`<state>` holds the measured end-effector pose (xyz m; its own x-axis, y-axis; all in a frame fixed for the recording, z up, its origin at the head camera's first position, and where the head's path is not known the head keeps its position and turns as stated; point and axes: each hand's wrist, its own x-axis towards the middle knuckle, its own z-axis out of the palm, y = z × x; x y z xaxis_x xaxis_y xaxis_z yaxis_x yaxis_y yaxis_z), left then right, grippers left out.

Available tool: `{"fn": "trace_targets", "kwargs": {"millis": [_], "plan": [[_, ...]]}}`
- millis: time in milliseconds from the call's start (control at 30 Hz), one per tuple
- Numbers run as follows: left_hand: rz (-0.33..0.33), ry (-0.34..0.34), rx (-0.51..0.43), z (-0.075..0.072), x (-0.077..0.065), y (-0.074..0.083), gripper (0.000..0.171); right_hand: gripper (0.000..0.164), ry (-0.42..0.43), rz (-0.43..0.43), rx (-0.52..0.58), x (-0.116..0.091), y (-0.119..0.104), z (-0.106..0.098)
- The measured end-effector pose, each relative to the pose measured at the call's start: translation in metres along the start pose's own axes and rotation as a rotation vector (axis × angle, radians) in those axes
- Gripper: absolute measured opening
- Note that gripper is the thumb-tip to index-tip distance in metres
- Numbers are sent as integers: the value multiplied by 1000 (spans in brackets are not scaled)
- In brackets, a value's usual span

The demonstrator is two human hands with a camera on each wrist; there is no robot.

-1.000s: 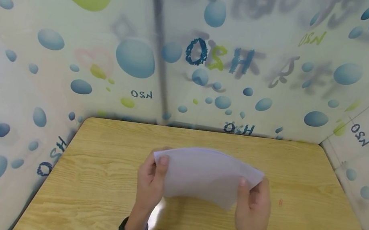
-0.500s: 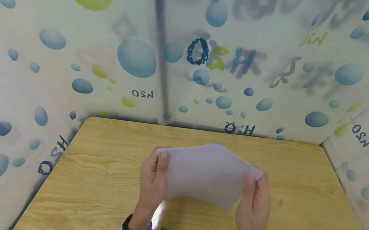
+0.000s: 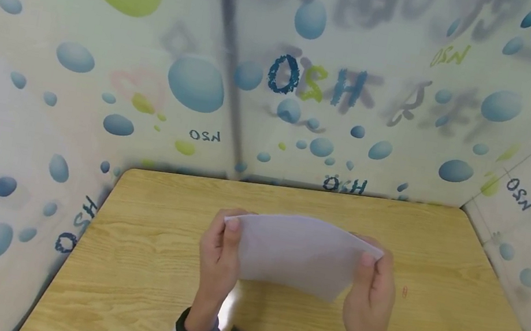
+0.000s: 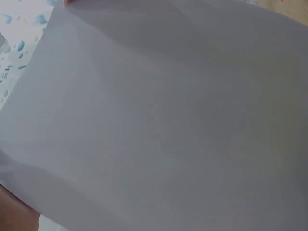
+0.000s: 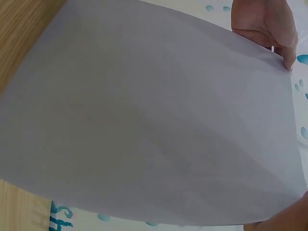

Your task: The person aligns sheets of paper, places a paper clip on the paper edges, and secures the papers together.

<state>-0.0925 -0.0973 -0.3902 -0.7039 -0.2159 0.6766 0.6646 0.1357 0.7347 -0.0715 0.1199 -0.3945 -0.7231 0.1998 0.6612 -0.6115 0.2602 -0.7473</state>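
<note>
Pinching a bowed white sheet [image 3: 298, 256] by its upper corners, left hand [image 3: 218, 266] and right hand [image 3: 369, 306] apart, above a wood-grained tabletop [image 3: 147, 239] bearing a small reddish mark [image 3: 405, 292]. Bordered by whitish walls [image 3: 395, 52] printed with blue spots [image 3: 196, 84] and reversed lettering [image 3: 314, 83].

The paper [image 3: 298, 256] between my left hand [image 3: 219, 260] and right hand [image 3: 371, 303] is blocking the middle. Room is lying over the table [image 3: 133, 260] on both outer sides; a small red thing [image 3: 405, 292] is sitting near my right hand, and the wall [image 3: 287, 34] is bounding the far edge.
</note>
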Motion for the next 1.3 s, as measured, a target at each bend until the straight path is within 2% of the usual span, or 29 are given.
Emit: {"fn": "trace_targets", "kwargs": {"millis": [267, 600, 800, 900, 1100, 1300], "plan": [[-16, 8, 22, 1, 1, 1, 24, 21, 17, -30, 1, 2, 1, 2], [1, 39, 19, 4, 2, 2, 22, 20, 14, -45, 5, 4, 3, 1], [-2, 29, 12, 5, -2, -6, 15, 19, -17, -43, -9, 3, 10, 0], [-4, 27, 28, 5, -3, -9, 18, 20, -19, -34, -24, 3, 12, 0], [-17, 31, 49, 5, -2, -6, 21, 20, -6, -30, -21, 5, 11, 1], [-12, 12, 25, 4, -3, -7, 20, 20, -4, -50, 11, 5, 12, 1]]}}
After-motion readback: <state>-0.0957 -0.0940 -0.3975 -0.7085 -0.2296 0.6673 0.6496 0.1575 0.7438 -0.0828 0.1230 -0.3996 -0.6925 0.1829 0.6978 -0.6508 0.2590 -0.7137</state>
